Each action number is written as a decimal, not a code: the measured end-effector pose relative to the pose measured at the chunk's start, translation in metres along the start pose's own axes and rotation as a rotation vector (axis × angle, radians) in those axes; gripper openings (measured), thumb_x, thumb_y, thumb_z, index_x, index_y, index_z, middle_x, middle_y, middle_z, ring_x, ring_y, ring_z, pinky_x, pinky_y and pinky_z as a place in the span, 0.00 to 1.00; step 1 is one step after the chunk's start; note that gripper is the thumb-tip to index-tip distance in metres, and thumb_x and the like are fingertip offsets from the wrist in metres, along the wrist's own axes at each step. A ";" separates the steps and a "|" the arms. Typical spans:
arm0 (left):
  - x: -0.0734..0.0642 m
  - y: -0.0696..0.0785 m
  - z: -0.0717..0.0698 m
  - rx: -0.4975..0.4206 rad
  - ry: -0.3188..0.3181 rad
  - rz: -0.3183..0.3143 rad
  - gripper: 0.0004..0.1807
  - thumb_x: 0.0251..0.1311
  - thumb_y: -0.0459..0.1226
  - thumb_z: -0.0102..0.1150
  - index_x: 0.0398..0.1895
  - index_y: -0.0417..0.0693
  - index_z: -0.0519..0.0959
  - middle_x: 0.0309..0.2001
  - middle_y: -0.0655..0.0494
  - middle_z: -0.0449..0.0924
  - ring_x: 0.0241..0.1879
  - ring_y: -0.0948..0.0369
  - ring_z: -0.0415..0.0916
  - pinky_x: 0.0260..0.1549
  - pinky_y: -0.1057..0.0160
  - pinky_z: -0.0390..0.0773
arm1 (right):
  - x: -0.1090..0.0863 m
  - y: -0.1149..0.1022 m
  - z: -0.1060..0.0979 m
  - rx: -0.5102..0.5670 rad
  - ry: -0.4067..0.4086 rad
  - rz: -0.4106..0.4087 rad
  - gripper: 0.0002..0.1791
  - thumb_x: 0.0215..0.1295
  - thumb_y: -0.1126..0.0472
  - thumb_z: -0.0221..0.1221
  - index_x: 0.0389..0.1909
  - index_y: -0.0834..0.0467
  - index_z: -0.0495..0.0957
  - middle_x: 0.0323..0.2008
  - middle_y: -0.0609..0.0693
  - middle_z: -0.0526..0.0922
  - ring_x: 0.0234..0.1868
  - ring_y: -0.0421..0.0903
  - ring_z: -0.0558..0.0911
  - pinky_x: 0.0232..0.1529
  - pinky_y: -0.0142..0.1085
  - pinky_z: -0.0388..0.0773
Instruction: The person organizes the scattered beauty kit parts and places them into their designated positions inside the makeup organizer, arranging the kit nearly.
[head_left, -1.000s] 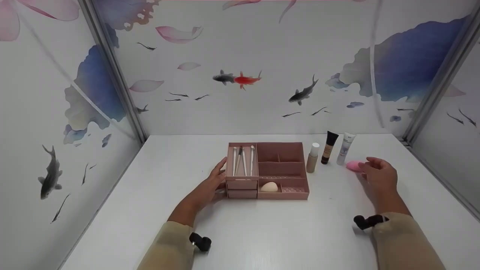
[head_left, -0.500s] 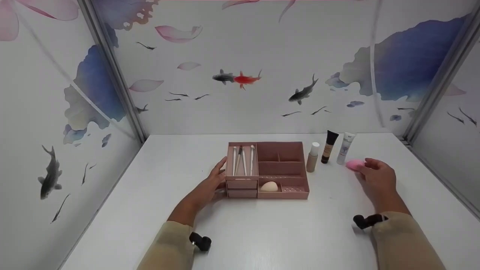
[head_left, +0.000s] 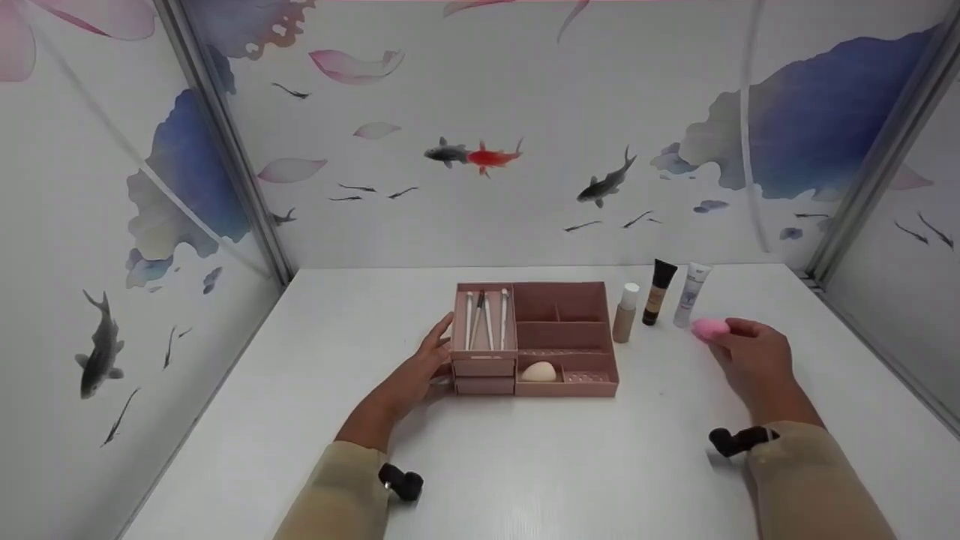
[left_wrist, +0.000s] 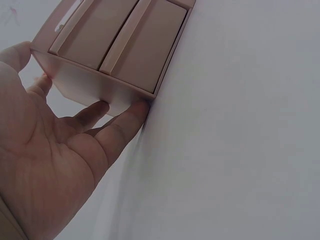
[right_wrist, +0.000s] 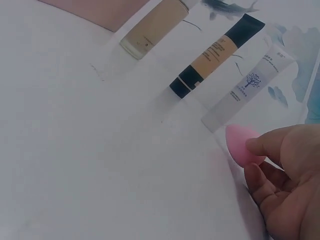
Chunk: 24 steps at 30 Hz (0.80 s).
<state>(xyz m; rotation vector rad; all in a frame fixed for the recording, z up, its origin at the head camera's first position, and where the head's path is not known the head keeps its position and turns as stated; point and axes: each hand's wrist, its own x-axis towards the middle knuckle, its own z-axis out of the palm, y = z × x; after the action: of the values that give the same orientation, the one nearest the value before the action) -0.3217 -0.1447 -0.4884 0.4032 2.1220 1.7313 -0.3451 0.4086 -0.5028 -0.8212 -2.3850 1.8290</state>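
Observation:
My right hand [head_left: 754,352] pinches a pink makeup sponge [right_wrist: 241,145] between thumb and fingers, close over the table at the right. My left hand [head_left: 412,375] touches the left side of a dusty-pink makeup organizer [head_left: 561,337] with its fingertips. In the left wrist view, the fingers reach along the side wall beside two drawers [left_wrist: 145,42]. Several makeup brushes [head_left: 487,322] lie in the organizer's top left tray. A cream-coloured sponge [head_left: 538,372] sits in its front compartment.
Right of the organizer stand a foundation bottle [head_left: 625,315] with a white cap, a black-and-tan tube [head_left: 658,294] and a white tube [head_left: 691,297]. The white table [head_left: 555,465] meets printed panels [head_left: 525,90] at the back and sides.
My right fingers have drawn together on the pink sponge, which has tilted slightly. The left hand stays at the organizer's side.

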 end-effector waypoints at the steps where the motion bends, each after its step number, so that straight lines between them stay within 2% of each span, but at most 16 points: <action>1: 0.000 0.000 0.000 -0.005 0.000 -0.002 0.31 0.82 0.63 0.39 0.81 0.99 0.42 0.88 0.53 0.42 0.85 0.37 0.51 0.80 0.32 0.59 | 0.000 -0.001 -0.001 0.030 -0.010 0.020 0.47 0.73 0.37 0.65 0.86 0.45 0.56 0.84 0.53 0.60 0.77 0.56 0.65 0.77 0.49 0.73; 4: 0.001 0.001 0.000 -0.023 0.003 -0.014 0.31 0.82 0.62 0.40 0.81 0.99 0.43 0.88 0.52 0.43 0.85 0.36 0.52 0.80 0.33 0.59 | -0.002 -0.007 -0.004 0.026 -0.049 0.016 0.46 0.74 0.39 0.64 0.86 0.46 0.57 0.85 0.54 0.60 0.77 0.55 0.66 0.79 0.48 0.71; 11: 0.000 0.002 0.001 -0.007 0.010 -0.028 0.31 0.82 0.62 0.39 0.81 1.00 0.43 0.88 0.53 0.43 0.85 0.37 0.51 0.80 0.34 0.59 | -0.017 -0.020 -0.005 -0.058 -0.104 -0.081 0.45 0.74 0.39 0.64 0.84 0.53 0.60 0.80 0.58 0.65 0.71 0.53 0.76 0.75 0.44 0.76; 14: 0.000 0.001 0.001 -0.003 0.004 -0.024 0.31 0.83 0.62 0.38 0.81 0.99 0.42 0.88 0.53 0.42 0.85 0.38 0.51 0.80 0.34 0.60 | -0.025 -0.024 -0.004 -0.077 -0.104 -0.107 0.45 0.73 0.39 0.66 0.83 0.54 0.61 0.79 0.59 0.67 0.71 0.54 0.77 0.74 0.44 0.77; 18: -0.001 0.002 0.000 0.009 0.007 -0.016 0.31 0.82 0.64 0.38 0.81 0.99 0.43 0.88 0.53 0.43 0.86 0.39 0.51 0.80 0.34 0.61 | -0.033 -0.026 -0.002 -0.102 -0.113 -0.152 0.45 0.73 0.40 0.66 0.83 0.54 0.61 0.78 0.61 0.68 0.70 0.54 0.77 0.69 0.38 0.81; 24: -0.002 0.003 0.000 0.042 0.019 -0.012 0.31 0.81 0.65 0.37 0.81 1.00 0.43 0.88 0.54 0.45 0.86 0.41 0.52 0.80 0.33 0.60 | -0.041 -0.030 0.003 -0.096 -0.159 -0.195 0.46 0.73 0.40 0.66 0.83 0.55 0.61 0.78 0.61 0.67 0.70 0.55 0.78 0.64 0.33 0.83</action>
<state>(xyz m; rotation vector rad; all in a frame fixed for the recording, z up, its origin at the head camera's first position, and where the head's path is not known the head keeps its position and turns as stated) -0.3203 -0.1446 -0.4853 0.3865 2.1727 1.6928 -0.3225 0.3837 -0.4646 -0.4433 -2.5604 1.7778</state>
